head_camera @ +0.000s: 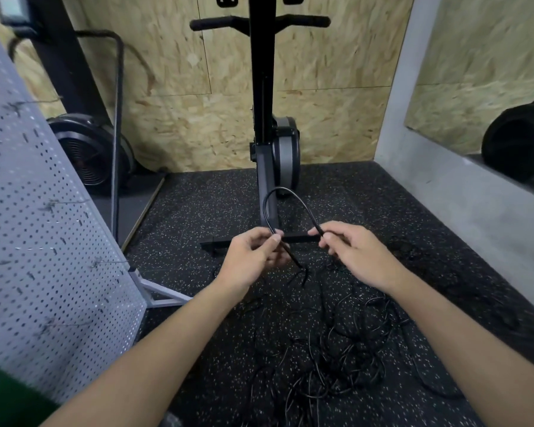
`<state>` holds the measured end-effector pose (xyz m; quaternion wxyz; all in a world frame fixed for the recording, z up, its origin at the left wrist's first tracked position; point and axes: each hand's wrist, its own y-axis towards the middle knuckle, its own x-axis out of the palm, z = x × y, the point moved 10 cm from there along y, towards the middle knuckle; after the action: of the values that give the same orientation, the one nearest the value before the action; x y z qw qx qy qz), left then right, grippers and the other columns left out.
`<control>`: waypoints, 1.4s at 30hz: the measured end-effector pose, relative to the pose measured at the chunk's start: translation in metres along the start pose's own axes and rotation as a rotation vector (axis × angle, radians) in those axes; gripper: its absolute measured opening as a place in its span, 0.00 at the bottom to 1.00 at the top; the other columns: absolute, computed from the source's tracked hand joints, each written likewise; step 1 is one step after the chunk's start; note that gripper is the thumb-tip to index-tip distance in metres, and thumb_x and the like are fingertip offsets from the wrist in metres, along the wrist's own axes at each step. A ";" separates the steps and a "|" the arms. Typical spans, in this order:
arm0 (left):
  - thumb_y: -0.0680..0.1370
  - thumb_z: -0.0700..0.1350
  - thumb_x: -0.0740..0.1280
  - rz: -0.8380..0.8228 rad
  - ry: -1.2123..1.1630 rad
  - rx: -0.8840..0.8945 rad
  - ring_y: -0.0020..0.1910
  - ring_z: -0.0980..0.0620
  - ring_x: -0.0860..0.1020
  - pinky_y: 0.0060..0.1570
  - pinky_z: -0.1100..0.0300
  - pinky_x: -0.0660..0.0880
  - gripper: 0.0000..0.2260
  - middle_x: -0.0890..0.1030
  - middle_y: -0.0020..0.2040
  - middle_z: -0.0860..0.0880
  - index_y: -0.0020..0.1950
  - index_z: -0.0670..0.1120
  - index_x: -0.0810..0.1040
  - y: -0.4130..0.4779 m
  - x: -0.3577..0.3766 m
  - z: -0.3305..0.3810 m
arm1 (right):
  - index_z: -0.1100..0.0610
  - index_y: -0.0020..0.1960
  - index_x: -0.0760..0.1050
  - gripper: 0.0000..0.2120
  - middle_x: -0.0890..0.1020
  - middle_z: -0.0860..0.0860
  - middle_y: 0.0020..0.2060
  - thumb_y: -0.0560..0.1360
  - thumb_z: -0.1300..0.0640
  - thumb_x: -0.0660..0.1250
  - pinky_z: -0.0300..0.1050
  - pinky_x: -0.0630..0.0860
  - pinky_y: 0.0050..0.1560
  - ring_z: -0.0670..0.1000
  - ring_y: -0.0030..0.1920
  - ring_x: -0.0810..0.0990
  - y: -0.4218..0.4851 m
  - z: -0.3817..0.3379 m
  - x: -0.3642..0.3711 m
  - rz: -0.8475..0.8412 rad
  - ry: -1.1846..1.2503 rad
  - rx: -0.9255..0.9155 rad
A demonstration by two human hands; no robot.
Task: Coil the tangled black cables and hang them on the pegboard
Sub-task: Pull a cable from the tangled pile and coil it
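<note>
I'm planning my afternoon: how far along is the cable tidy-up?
Done: nothing that shows, as no coil hangs on the visible part of the pegboard. In hand: the left hand and right hand pinch one cable, bent into a first loop between them. Left: the tangle below the hands, all to be coiled and hung.

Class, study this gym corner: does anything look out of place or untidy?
Yes. A tangle of black cables sprawls loose on the speckled floor, near the pegboard but not hung on it. The left hand and right hand pinch one cable, bent into a loop.
</note>
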<state>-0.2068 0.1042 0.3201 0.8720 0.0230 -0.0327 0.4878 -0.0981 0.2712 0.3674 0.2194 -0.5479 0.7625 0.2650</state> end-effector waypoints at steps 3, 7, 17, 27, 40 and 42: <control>0.82 0.35 0.68 -0.018 -0.237 -0.061 0.46 0.39 0.87 0.46 0.54 0.86 0.07 0.85 0.48 0.39 0.60 0.39 0.78 -0.010 0.006 0.009 | 0.44 0.65 0.81 0.14 0.84 0.38 0.54 0.86 0.55 0.61 0.37 0.76 0.53 0.41 0.52 0.82 -0.007 -0.006 0.004 0.021 -0.040 -0.018; 0.81 0.33 0.68 -0.084 -0.329 -0.061 0.47 0.37 0.87 0.44 0.58 0.85 0.07 0.79 0.49 0.35 0.58 0.40 0.74 -0.022 0.023 0.016 | 0.40 0.67 0.79 0.15 0.84 0.35 0.57 0.86 0.54 0.61 0.43 0.74 0.64 0.36 0.61 0.79 -0.017 -0.008 0.017 -0.048 -0.021 -0.043; 0.82 0.51 0.70 0.036 0.128 0.124 0.46 0.55 0.84 0.46 0.60 0.78 0.10 0.87 0.48 0.49 0.57 0.45 0.79 -0.015 0.021 0.016 | 0.52 0.53 0.76 0.06 0.86 0.43 0.43 0.86 0.57 0.61 0.45 0.75 0.55 0.42 0.47 0.82 -0.018 -0.004 0.032 -0.031 0.124 0.002; 0.84 0.52 0.67 -0.588 0.727 -0.060 0.55 0.45 0.82 0.63 0.39 0.76 0.06 0.85 0.51 0.52 0.54 0.51 0.79 -0.022 0.054 -0.086 | 0.58 0.58 0.77 0.12 0.71 0.46 0.32 0.88 0.57 0.56 0.51 0.81 0.49 0.48 0.34 0.73 -0.001 0.029 0.020 0.099 0.627 0.175; 0.82 0.53 0.70 -0.166 0.976 0.613 0.42 0.59 0.77 0.46 0.58 0.77 0.09 0.80 0.48 0.57 0.57 0.50 0.86 -0.021 0.046 0.016 | 0.58 0.54 0.77 0.10 0.82 0.49 0.43 0.86 0.55 0.60 0.37 0.69 0.30 0.49 0.34 0.78 -0.020 0.036 0.003 0.060 -0.267 0.196; 0.81 0.51 0.72 -0.102 0.953 0.682 0.38 0.60 0.74 0.44 0.58 0.77 0.09 0.80 0.48 0.56 0.57 0.49 0.86 -0.023 0.041 0.027 | 0.55 0.51 0.77 0.11 0.82 0.51 0.43 0.85 0.49 0.61 0.43 0.72 0.39 0.53 0.41 0.81 -0.022 0.026 0.018 -0.034 -0.210 0.195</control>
<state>-0.1668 0.1246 0.3498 0.7562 0.0820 0.5230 0.3845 -0.0811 0.2692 0.3329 0.3547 -0.5062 0.7480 0.2417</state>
